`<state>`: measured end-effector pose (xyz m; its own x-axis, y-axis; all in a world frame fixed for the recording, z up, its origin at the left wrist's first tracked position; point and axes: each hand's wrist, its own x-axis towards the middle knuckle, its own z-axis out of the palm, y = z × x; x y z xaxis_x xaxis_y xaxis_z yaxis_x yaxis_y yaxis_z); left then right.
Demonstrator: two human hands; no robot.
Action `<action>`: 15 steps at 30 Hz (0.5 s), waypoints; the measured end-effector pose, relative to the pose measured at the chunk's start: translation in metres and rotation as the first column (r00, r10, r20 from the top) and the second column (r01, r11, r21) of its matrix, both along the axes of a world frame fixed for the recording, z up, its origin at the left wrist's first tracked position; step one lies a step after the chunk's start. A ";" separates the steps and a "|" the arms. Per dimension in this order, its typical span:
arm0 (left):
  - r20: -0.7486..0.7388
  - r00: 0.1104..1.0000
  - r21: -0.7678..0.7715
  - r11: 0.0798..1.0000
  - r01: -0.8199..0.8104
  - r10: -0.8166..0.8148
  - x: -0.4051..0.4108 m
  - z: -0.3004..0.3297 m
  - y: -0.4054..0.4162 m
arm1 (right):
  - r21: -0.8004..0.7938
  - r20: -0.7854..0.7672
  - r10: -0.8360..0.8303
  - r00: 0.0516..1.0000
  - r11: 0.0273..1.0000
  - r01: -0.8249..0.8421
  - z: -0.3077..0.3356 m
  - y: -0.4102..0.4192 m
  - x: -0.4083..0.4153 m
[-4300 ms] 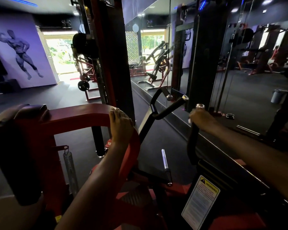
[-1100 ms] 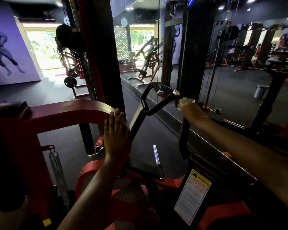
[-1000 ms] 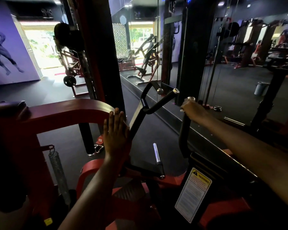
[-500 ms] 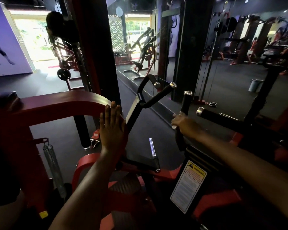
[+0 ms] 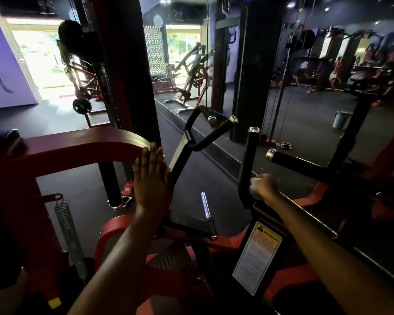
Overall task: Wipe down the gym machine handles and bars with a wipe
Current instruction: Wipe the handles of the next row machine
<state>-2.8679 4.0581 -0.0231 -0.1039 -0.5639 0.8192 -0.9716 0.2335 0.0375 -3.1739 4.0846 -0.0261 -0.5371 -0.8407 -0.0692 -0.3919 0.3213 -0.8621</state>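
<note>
Leftmost, at the frame's lower left, a coiled spring [image 5: 67, 226] hangs from a hook on the red machine frame [image 5: 77, 146], whose curved arm sweeps across the left-centre. Your left hand [image 5: 151, 180] lies flat against the bend of that arm, fingers straight and close together, pointing up, holding nothing.

Just right of it, a black forked handle [image 5: 205, 137] with chrome end caps rises toward the mirror wall [image 5: 305, 87]. Below, near bottom centre, a short chrome peg [image 5: 206, 210] juts up from the red base.

Right of centre stands the upright black handle [image 5: 248, 164], chrome-capped at the top. Your right hand [image 5: 264, 186] is curled at its lower part, gripping a white wipe [image 5: 253, 192] that shows pale at the knuckle side and sits against the handle. How far the fingers wrap round the handle itself you cannot tell; it is dim there.

Under that forearm a white warning label [image 5: 257, 255] with a yellow header sits tilted on the black upright.

Further right, a second black handle [image 5: 305, 164] runs nearly level, its chrome cap pointing left, apart from your right hand. At the right edge of the mirror a pale bin [image 5: 341, 119] shows on the dark floor.
</note>
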 end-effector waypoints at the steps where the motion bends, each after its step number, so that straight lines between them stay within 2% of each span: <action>1: 0.002 1.000 0.002 1.000 0.000 0.000 0.000 0.000 0.000 | 0.078 0.144 0.066 0.987 0.994 -0.078 0.000 -0.006 0.002; 2: 0.000 1.000 0.005 1.000 0.004 -0.004 0.000 -0.001 -0.001 | 0.108 0.249 0.179 0.952 0.972 -0.211 -0.004 -0.009 0.000; 4: -0.003 1.000 0.010 1.000 0.006 -0.006 0.000 -0.001 -0.002 | 0.137 0.292 0.370 0.882 0.897 -0.421 -0.008 0.001 -0.012; 6: 0.000 1.000 0.011 1.000 -0.003 0.003 -0.001 -0.001 -0.002 | 0.250 0.299 0.459 0.837 0.808 -0.533 -0.009 0.017 -0.024; 7: 0.003 1.000 0.016 1.000 -0.011 0.011 -0.001 -0.002 -0.002 | 0.313 0.289 0.456 0.841 0.786 -0.534 -0.011 0.021 -0.029; 9: 0.008 1.000 0.022 0.999 -0.027 0.027 -0.002 -0.003 -0.002 | 0.341 0.246 0.408 0.879 0.813 -0.473 -0.011 0.011 -0.030; 10: 0.007 1.000 0.023 0.999 -0.030 0.030 -0.002 -0.004 -0.003 | 0.298 0.263 0.341 0.903 0.861 -0.412 -0.011 -0.002 -0.029; 12: -0.001 1.000 0.023 0.999 -0.025 0.025 -0.002 -0.005 -0.003 | 0.109 0.379 0.151 0.913 0.972 -0.206 -0.005 -0.035 -0.026; 13: -0.004 1.000 0.022 1.000 -0.021 0.021 -0.002 -0.006 -0.003 | 0.015 0.487 0.084 0.869 0.994 -0.105 0.001 -0.049 -0.025; 15: -0.010 1.000 0.018 1.000 -0.012 0.013 -0.003 -0.005 -0.002 | -0.149 0.613 0.074 0.787 0.989 0.022 0.015 -0.061 -0.023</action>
<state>-2.8705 4.0565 -0.0285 -0.0881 -0.5797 0.8100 -0.9740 0.2204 0.0518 -3.1965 4.0238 -0.0115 -0.3987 -0.8801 -0.2577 0.2308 0.1757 -0.9570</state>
